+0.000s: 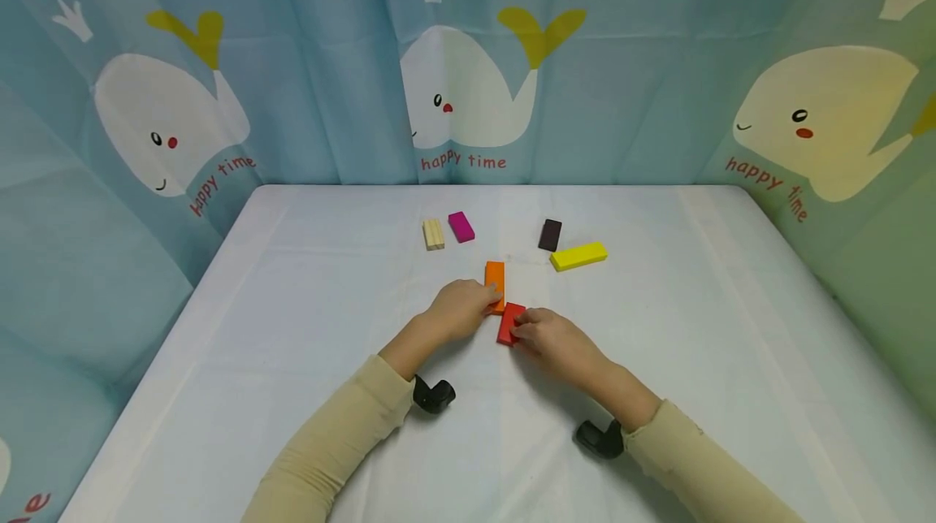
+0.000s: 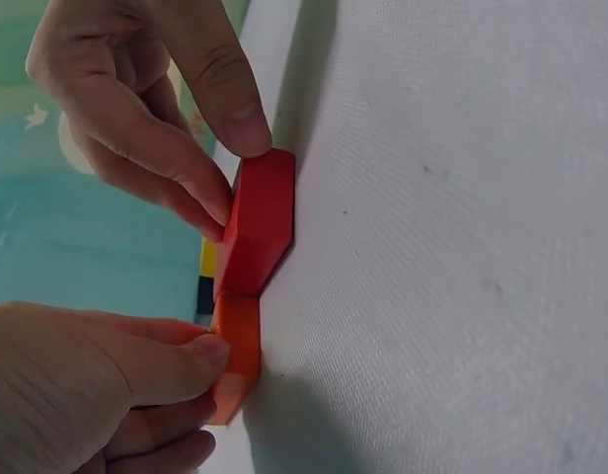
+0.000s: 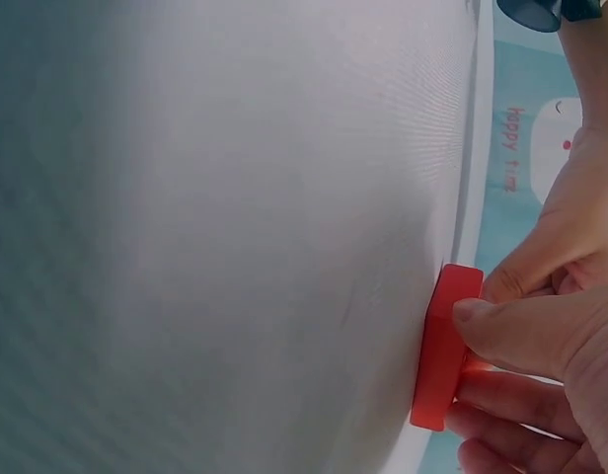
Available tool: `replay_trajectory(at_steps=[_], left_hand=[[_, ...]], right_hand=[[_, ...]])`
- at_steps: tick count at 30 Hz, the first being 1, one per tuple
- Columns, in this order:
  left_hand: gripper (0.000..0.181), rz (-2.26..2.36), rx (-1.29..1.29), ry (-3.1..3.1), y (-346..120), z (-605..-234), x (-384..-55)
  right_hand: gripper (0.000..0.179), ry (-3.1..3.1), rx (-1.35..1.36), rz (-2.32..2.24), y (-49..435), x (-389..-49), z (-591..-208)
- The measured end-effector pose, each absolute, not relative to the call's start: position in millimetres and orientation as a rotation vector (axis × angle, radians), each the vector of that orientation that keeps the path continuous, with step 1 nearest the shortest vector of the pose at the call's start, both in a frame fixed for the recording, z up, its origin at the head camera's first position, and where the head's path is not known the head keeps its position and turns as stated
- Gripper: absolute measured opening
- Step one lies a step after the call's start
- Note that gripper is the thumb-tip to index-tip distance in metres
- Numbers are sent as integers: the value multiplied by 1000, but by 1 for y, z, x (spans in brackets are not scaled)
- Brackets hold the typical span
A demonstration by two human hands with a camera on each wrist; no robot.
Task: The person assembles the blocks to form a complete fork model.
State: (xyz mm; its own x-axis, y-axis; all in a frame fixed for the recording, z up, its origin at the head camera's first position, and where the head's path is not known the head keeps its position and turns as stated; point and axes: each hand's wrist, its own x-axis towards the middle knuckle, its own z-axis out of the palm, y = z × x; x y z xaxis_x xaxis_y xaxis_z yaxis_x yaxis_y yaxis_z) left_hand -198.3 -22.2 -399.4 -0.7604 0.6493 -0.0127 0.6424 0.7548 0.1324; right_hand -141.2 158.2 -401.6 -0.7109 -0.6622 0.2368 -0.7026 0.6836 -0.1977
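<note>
An orange block lies flat near the middle of the white table. My left hand pinches its near part between thumb and fingers. Just nearer to me and slightly right is a red block, pinched by my right hand. In the left wrist view one end of the red block meets the end of the orange block. The right wrist view shows my right thumb on the face of the red block; the orange block is hidden there.
Behind my left hand lie a plain wooden block and a magenta block. A dark brown block and a yellow block lie farther right. A whale-print curtain encloses the table. Black wrist cameras hang beneath both forearms.
</note>
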Motion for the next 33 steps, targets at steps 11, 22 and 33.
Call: replay_trajectory(at_steps=[11,22,33], left_hand=[[19,203,1099,2898,-24,-401,-195],[14,224,1120,2903,-26,-402,-191],[30,215,1091,2854,-28,-399,-192]], right_hand=[[22,-2642,1165,430,158,-137,-402],[21,-2739,1140,421,159,-132,-402],[21,-2714,1174,424,159,-127,-403]])
